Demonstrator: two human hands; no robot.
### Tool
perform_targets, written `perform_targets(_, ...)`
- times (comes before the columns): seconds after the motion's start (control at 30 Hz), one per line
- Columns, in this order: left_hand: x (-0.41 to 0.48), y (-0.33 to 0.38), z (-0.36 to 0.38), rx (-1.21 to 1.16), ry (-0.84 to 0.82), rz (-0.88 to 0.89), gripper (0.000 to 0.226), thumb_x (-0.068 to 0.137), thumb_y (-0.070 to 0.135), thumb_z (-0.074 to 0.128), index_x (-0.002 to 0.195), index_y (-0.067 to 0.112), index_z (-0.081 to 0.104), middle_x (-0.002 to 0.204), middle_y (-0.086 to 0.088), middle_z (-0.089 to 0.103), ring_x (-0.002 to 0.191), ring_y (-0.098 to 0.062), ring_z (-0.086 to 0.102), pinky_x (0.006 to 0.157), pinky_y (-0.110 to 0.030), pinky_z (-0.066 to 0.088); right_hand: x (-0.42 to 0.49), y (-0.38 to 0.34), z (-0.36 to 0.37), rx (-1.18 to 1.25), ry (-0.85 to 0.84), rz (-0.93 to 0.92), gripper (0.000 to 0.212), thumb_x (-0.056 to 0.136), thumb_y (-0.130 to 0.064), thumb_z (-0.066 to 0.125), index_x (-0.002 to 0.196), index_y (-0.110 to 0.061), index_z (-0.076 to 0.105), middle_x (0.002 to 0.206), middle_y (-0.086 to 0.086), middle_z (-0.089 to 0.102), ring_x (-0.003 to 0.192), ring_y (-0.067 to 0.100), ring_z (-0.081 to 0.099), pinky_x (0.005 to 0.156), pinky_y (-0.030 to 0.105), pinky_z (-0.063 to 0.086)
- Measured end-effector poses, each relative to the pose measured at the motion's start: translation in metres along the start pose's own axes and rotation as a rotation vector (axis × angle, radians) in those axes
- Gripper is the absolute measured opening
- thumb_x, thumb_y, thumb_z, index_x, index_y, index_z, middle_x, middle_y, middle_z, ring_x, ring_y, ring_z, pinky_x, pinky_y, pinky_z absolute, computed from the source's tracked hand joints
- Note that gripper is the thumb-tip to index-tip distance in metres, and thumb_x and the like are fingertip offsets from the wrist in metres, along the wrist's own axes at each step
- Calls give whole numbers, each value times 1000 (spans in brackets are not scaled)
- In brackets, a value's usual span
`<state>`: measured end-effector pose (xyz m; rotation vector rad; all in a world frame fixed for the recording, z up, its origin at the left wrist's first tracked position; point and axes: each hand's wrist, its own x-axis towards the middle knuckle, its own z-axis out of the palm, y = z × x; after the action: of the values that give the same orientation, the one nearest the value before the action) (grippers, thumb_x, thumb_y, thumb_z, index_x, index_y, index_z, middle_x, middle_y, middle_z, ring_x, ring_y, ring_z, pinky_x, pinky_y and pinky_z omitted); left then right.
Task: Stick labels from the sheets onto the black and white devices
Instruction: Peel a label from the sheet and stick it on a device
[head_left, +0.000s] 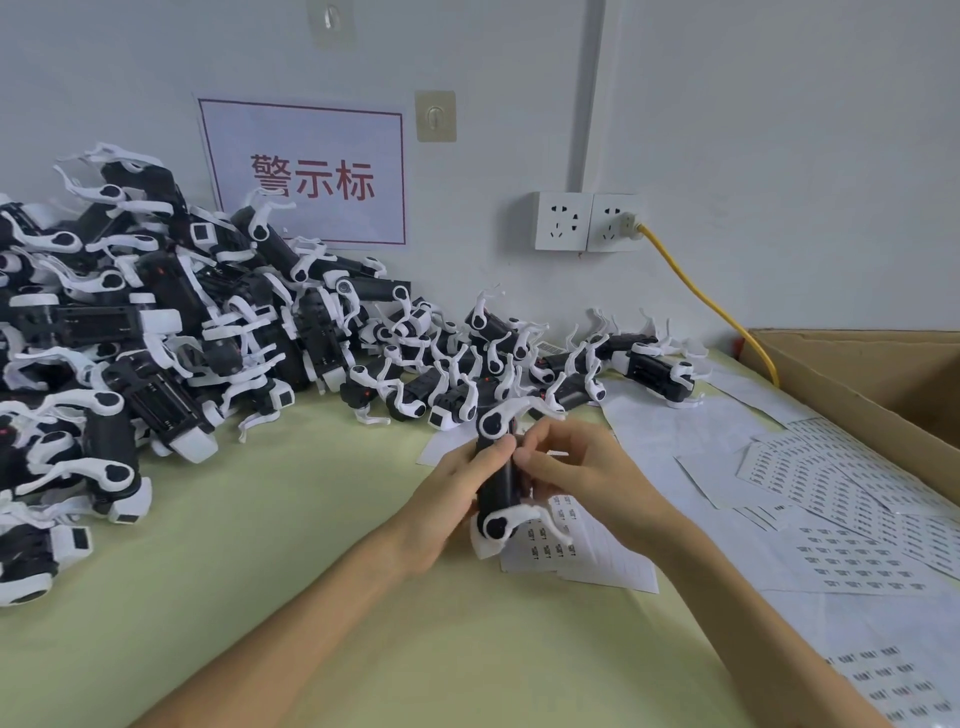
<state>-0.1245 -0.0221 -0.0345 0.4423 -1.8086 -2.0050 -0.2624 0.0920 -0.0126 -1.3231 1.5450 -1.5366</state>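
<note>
Head view: the person holds one black and white device (501, 488) just above the pale green table (260, 571), a little right of the middle of the picture. Its long axis runs away from the person, nearly straight up the frame. There is a white clip at the far end and another at the near end.

The left hand (452, 493) wraps the black body from the left side. Its fingers are curled round the body and the thumb lies over the upper part, so this hand carries the device.

The right hand (576, 467) comes in from the right. Its fingers are bent and narrow, and the thumb tip (522, 458) lies against the right edge of the body toward the far end. Whether a label sits under those fingertips is hidden.

The device therefore lies to the left of the right fingers and touches them. The likely next move is a press or a smoothing stroke along the body's length, toward or away from the person, while the left hand steadies it.

A label sheet (558, 543) lies on the table directly under the near end of the device. It is closer to the right hand than to the left. More sheets (857, 566) are spread further right, beside a cardboard box (883, 374). A heap of devices (156, 338) fills the left, well apart from both hands.
</note>
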Motion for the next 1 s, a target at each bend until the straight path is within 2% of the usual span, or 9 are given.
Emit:
perform_targets(0.13, -1, -2, 1, 56, 46, 15, 49, 87, 56, 55, 111, 17, 73, 102, -3, 78, 100, -16, 72, 91, -32, 51, -1, 0, 2, -16, -33, 3, 19, 93, -18, 72, 76, -13, 67, 72, 11, 63, 67, 27, 60, 63, 28, 52)
perform_targets(0.23, 0, -2, 1, 57, 28, -14, 52, 89, 55, 53, 121, 17, 70, 111, -7, 76, 109, -21, 71, 98, -36, 52, -1, 1, 2, -12, -31, -5, 19, 92, -20, 73, 75, -14, 68, 72, 11, 63, 67, 27, 61, 62, 27, 52)
perform_targets(0.37, -1, 1, -2, -17, -27, -23, 39, 91, 49, 59, 121, 28, 72, 123, -7, 74, 117, -21, 68, 104, -39, 52, 0, 1, 0, -3, -29, -13, 19, 92, -15, 73, 75, -10, 67, 70, 5, 63, 66, 22, 61, 62, 24, 51)
perform_targets(0.43, -2, 2, -3, -47, -61, -29, 42, 90, 50, 60, 127, 33, 69, 129, -3, 71, 123, -21, 66, 111, -44, 48, 0, 1, 0, -7, -22, -19, 19, 92, -14, 73, 75, -9, 67, 69, 2, 63, 64, 20, 61, 61, 24, 51)
perform_targets(0.5, -2, 3, -4, -46, -98, -28, 52, 93, 51, 58, 140, 29, 59, 136, -2, 68, 130, -22, 61, 117, -49, 40, -1, 1, 0, -21, -12, -14, 20, 93, -15, 72, 75, -9, 67, 70, 3, 63, 63, 21, 60, 61, 24, 51)
perform_targets(0.6, -3, 2, -3, -55, -134, -14, 53, 101, 47, 51, 148, 22, 49, 142, -3, 64, 135, -20, 57, 119, -43, 38, -1, 2, 0, -37, 5, -3, 21, 96, -15, 70, 79, -3, 66, 72, 12, 63, 65, 25, 58, 61, 26, 50)
perform_targets(0.8, -5, 2, 0, -121, -153, 7, 51, 97, 47, 42, 139, 21, 56, 134, -5, 69, 127, -18, 63, 95, -25, 53, 0, 0, 1, -38, 24, 17, 23, 96, -15, 69, 74, -8, 64, 69, 6, 63, 58, 16, 57, 59, 22, 49)
perform_targets(0.93, -2, -2, -2, -95, -117, 4, 58, 97, 49, 39, 138, 13, 57, 129, -11, 69, 122, -26, 62, 108, -39, 49, 0, 0, 2, -70, 36, 28, 23, 95, -19, 71, 74, -10, 64, 66, 1, 65, 59, 17, 59, 61, 26, 50)
perform_targets(1.0, 0, -3, -5, -87, -112, -5, 63, 95, 51, 37, 134, 5, 58, 116, -14, 66, 110, -27, 60, 105, -41, 46, 0, 0, 2, -76, 32, 34, 24, 95, -19, 71, 73, -11, 65, 66, 1, 66, 60, 18, 60, 62, 27, 51)
